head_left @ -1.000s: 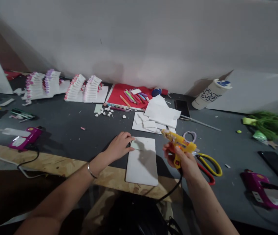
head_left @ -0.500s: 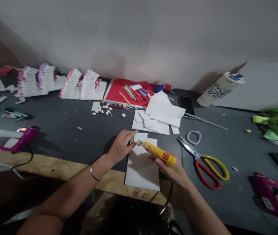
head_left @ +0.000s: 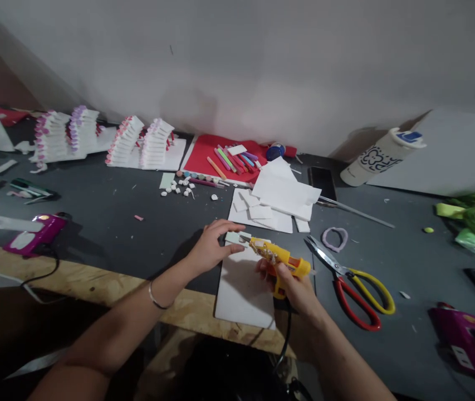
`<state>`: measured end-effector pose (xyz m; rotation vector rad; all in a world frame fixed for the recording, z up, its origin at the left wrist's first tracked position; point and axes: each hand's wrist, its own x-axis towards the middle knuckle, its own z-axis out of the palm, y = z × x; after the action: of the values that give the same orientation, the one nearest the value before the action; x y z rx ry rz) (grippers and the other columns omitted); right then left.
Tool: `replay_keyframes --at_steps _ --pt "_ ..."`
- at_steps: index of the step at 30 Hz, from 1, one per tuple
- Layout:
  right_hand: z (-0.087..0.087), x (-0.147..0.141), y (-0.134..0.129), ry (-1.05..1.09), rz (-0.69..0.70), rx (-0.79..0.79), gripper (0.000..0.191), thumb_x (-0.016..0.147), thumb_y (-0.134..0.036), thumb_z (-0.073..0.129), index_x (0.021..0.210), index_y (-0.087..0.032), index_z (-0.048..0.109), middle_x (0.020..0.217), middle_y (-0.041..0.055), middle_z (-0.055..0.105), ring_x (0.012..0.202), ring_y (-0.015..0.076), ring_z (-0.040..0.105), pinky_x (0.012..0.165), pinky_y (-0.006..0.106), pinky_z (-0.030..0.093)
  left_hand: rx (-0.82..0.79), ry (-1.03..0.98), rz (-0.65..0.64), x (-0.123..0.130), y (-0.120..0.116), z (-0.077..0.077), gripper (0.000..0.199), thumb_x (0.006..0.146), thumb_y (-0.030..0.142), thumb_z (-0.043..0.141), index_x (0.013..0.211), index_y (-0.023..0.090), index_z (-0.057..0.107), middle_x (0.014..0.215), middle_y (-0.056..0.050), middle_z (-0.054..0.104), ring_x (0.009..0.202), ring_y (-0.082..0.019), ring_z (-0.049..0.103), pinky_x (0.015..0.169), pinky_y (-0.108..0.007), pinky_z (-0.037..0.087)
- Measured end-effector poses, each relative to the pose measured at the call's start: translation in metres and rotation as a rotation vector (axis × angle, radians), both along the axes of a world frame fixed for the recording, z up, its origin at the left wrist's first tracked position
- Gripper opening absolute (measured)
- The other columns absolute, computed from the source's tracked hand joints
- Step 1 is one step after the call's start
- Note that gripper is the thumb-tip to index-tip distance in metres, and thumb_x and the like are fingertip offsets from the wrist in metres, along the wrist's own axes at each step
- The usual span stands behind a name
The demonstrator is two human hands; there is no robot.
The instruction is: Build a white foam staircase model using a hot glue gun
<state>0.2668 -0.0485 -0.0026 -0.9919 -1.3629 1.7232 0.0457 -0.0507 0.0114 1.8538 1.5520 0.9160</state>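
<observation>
In my right hand (head_left: 293, 287) is a yellow hot glue gun (head_left: 279, 253), its metal nozzle pointing left. The nozzle tip lies over a small pale green card (head_left: 231, 238), next to a small whitish piece that I cannot make out clearly. My left hand (head_left: 212, 245) has its thumb and forefinger around the card's edges, with the nozzle tip close to them. Under both hands a white foam board (head_left: 243, 295) extends over the table's wooden front edge.
Large scissors (head_left: 346, 278) and a lilac hair tie (head_left: 334, 239) lie to the right. Behind are white sheets (head_left: 283, 186), colored sticks (head_left: 233, 160), small white pieces (head_left: 182, 187) and a tumbler (head_left: 379, 159). Purple devices (head_left: 39, 234) sit at both sides; the gun's cord (head_left: 286, 340) hangs down.
The glue gun has shifted a little right and turned, showing more of its side and trigger. My left thumb has moved right along the card's lower edge.
</observation>
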Motion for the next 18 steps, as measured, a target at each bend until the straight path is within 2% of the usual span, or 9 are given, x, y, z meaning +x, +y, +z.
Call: replay_keyframes --at_steps 2,5,8,11,14,16,18 --pt "0.000 0.000 -0.001 0.004 0.002 -0.001 0.052 0.076 -0.071 0.063 0.078 -0.020 0.066 0.076 0.0075 0.068 0.058 0.0152 0.057 0.042 0.024 0.046 -0.021 -0.029 0.003 -0.004 0.007 0.002 0.014 0.086 0.030 0.068 0.097 0.022 0.072 0.097 -0.003 0.074 0.093 -0.019 0.066 0.093 -0.037 0.046" --pt "0.000 0.003 0.000 0.049 -0.059 0.014 0.053 0.076 -0.073 0.061 0.077 -0.020 0.065 0.075 0.0068 0.067 0.057 0.0150 0.057 0.041 0.023 0.045 -0.013 0.123 0.126 -0.027 0.022 0.002 0.011 0.087 0.028 0.065 0.089 0.021 0.073 0.091 -0.003 0.075 0.090 -0.020 0.066 0.092 -0.039 0.043" --pt "0.001 0.008 0.002 0.045 -0.103 0.023 0.053 0.077 -0.073 0.059 0.078 -0.020 0.065 0.076 0.0068 0.067 0.055 0.0144 0.055 0.041 0.024 0.043 -0.023 0.446 0.276 -0.053 0.034 0.004 0.020 0.088 0.022 0.059 0.102 0.022 0.073 0.102 -0.007 0.073 0.102 -0.026 0.062 0.094 -0.045 0.038" --pt "0.000 0.013 0.004 -0.022 -0.104 0.027 0.049 0.081 -0.069 0.059 0.080 -0.020 0.067 0.074 0.0062 0.066 0.052 0.0136 0.053 0.041 0.024 0.043 0.045 0.675 0.346 -0.058 0.032 0.010 0.042 0.085 0.012 0.053 0.125 0.019 0.065 0.119 -0.014 0.065 0.112 -0.031 0.055 0.090 -0.046 0.038" --pt "-0.003 0.016 0.006 -0.062 -0.096 0.039 0.048 0.082 -0.067 0.059 0.082 -0.021 0.069 0.073 0.0056 0.066 0.051 0.0133 0.053 0.041 0.024 0.042 0.169 0.722 0.305 -0.046 0.023 0.013 0.041 0.086 0.009 0.050 0.121 0.023 0.067 0.116 -0.012 0.066 0.109 -0.030 0.054 0.088 -0.045 0.037" --pt "-0.007 0.017 0.007 -0.078 -0.094 0.046 0.047 0.083 -0.066 0.058 0.083 -0.021 0.069 0.070 0.0046 0.065 0.051 0.0132 0.053 0.041 0.024 0.042 0.186 0.720 0.226 -0.042 0.022 0.012 0.034 0.089 0.011 0.049 0.107 0.027 0.073 0.105 -0.009 0.069 0.102 -0.028 0.056 0.090 -0.046 0.035" --pt "-0.009 0.018 0.008 -0.087 -0.094 0.052 0.047 0.084 -0.066 0.057 0.083 -0.020 0.070 0.068 0.0041 0.064 0.051 0.0130 0.052 0.040 0.023 0.041 0.170 0.724 0.221 -0.048 0.028 0.009 0.030 0.091 0.014 0.048 0.103 0.027 0.073 0.099 -0.008 0.071 0.099 -0.027 0.057 0.092 -0.046 0.035"
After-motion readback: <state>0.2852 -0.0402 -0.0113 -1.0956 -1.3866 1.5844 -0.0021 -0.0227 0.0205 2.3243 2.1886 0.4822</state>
